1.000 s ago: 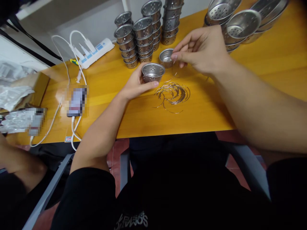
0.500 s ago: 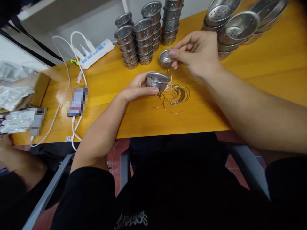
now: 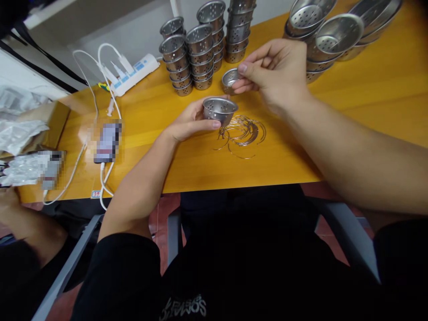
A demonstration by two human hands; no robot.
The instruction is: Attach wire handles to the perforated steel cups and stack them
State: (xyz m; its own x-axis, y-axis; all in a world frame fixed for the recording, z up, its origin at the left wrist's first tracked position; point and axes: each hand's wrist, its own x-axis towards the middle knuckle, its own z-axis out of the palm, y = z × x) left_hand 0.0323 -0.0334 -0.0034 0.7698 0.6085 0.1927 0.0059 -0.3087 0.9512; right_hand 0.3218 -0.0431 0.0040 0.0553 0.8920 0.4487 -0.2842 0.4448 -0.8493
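We have one view, worn on the head. It looks forward and down, close over the desk [image 3: 368, 102], which fills the upper frame.

Bright, even light on the yellow table [image 3: 368, 89], soft glare off its varnish; below the table everything sinks into black, and its edges bow with wide-angle distortion.

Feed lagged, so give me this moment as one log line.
left hand: holds cup, tilted | right hand: pinched, content unclear | wire pile: on table | loose cup: by right hand
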